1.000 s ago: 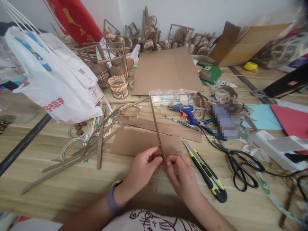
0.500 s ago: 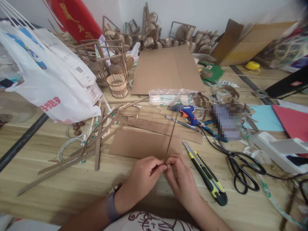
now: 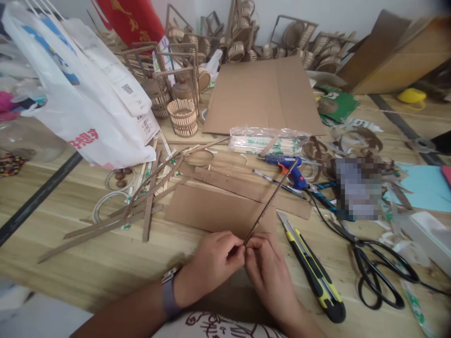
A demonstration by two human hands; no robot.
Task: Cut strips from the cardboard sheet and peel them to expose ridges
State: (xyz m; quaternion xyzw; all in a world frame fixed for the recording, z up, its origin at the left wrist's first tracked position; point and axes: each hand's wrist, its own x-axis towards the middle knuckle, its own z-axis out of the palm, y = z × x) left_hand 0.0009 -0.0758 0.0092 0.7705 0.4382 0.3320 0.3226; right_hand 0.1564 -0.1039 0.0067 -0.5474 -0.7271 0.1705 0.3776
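Note:
A thin brown cardboard strip [image 3: 265,209], seen nearly edge-on, slants up and to the right from my fingertips. My left hand [image 3: 218,258] pinches its near end between thumb and finger. Right beside it, my right hand [image 3: 266,265] pinches the same end, the two hands' fingertips touching. Exactly how the end is shaped between the fingers is hidden. Beneath the strip lies a flat cardboard piece [image 3: 211,211], with a longer cardboard band [image 3: 232,185] behind it. To the right of my right hand rests a yellow and black box cutter [image 3: 313,270], blade partly out.
Black scissors [image 3: 369,258] lie at the right; a blue hot glue gun [image 3: 294,171] and pen [image 3: 275,180] sit behind the strip. Loose cardboard strips [image 3: 148,213] cover the left. A small slatted bucket [image 3: 183,117] and a white plastic bag [image 3: 95,108] stand farther back.
The strip has tipped from nearly upright to a rightward slant, showing more of its broad side. Both hands keep their pinch. The whole view has shifted and turned slightly.

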